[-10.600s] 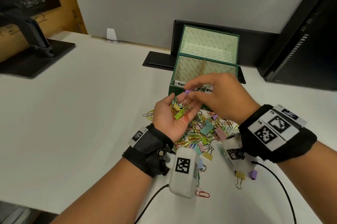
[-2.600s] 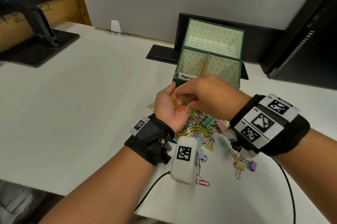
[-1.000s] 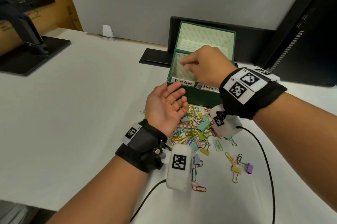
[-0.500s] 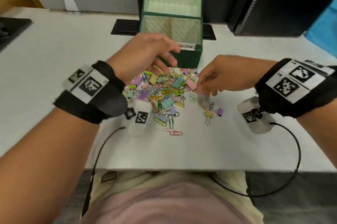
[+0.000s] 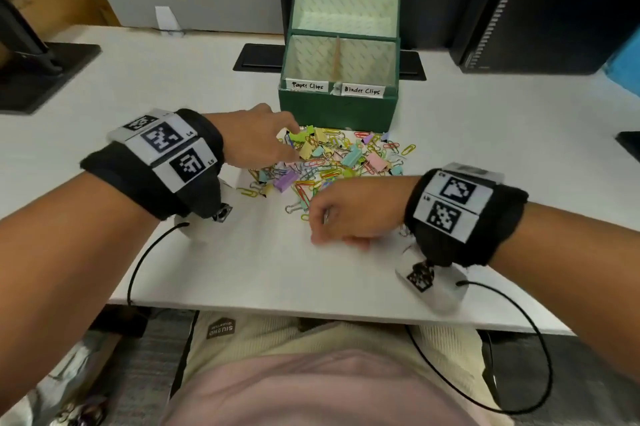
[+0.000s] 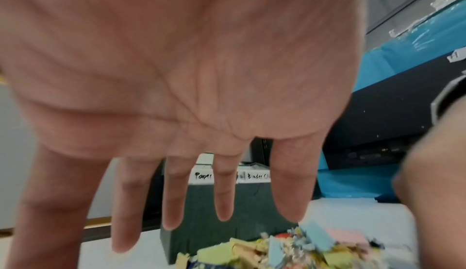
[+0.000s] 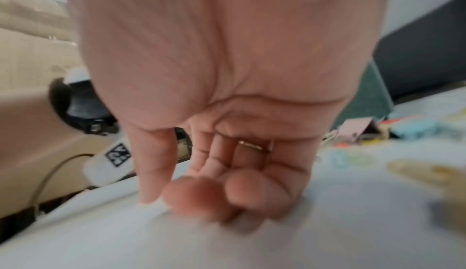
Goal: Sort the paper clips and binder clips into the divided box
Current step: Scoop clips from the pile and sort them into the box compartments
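Green cardboard divided box stands beyond the spread left hand; the right hand curls, contents unclear, beside the heap of pastel clips.

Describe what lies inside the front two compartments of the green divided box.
In the green divided box, a divider separates sections labelled Paper Clips and Binder Clips. Only patterned lining shows; the front wall hides both floors, so any clips inside cannot be seen.
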A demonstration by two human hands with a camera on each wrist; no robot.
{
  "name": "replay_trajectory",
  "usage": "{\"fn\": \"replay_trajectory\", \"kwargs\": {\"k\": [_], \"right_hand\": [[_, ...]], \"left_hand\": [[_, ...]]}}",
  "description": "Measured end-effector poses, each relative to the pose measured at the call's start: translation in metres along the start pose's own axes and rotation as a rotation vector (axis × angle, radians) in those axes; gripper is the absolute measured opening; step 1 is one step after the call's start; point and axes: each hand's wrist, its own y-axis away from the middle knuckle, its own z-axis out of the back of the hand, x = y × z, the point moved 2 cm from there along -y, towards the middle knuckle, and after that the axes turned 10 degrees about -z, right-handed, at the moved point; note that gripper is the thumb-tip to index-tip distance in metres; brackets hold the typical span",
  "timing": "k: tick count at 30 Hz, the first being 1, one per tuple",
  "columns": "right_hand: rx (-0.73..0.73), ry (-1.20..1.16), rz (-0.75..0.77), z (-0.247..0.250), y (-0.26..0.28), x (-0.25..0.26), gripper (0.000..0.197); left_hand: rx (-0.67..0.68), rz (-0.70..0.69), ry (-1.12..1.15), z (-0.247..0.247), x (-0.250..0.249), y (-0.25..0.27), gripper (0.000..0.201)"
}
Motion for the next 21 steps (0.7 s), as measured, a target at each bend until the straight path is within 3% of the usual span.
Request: {"fn": "replay_trajectory", "kwargs": {"k": [2,7,10,12,14,18,21], "right_hand": [[-0.101,0.047,0.002,0.017,-0.001,-0.008,0.017],[-0.067,-0.116,-0.032,0.046,0.035,-0.046,0.021],[0.04,-0.073,-0.148,0.047,0.057,-0.071,0.026],[0.169,-0.02,-0.261,0.038,0.062,-0.083,0.027],[0.188,-0.02,-0.32,0.03,0.058,-0.087,0.026],[-0.055,-0.074,-0.211,0.033,0.037,-0.076,0.028],[-0.132,-0.026,-0.149,0.037,0.03,-0.065,0.029]], "left_hand": [[0.015,0.028,-0.027,-0.005,0.006,0.0,0.067],[0.107,0.073,-0.096,-0.02,0.027,0.004,0.118],[0.173,0.121,-0.137,-0.018,0.036,0.002,0.135],[0.197,0.126,-0.129,-0.014,0.037,-0.002,0.137],[0.216,0.108,-0.099,-0.012,0.034,-0.007,0.132],[0.166,0.026,-0.034,-0.014,0.019,-0.016,0.104],[0.092,-0.037,0.048,-0.016,0.016,-0.018,0.096]]}}
